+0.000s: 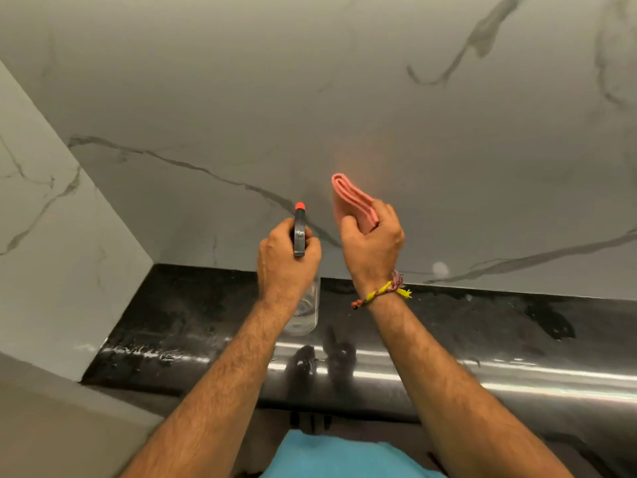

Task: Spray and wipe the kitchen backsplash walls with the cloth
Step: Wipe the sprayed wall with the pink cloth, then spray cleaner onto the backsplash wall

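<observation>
Far to the left of both hands a side wall [51, 208] meets the back wall [344, 98] in a corner. The left hand [286, 260] is wrapped around the neck of a spray bottle [300, 232], its red nozzle pointing up at the marble just ahead; the clear body hangs below the fist, over the black counter [482, 319]. Just beside it on the right, the right hand [374, 243] grips a folded pink cloth [351, 201], whose free end sticks up past the fingers, close to the wall; whether it touches cannot be told.

This looks like the spraying step. To do it well, aim the nozzle squarely at the wall above the hands, keep the cloth clear of the mist, then press the cloth's flat fold to the wall and wipe in overlapping passes toward the corner.
</observation>
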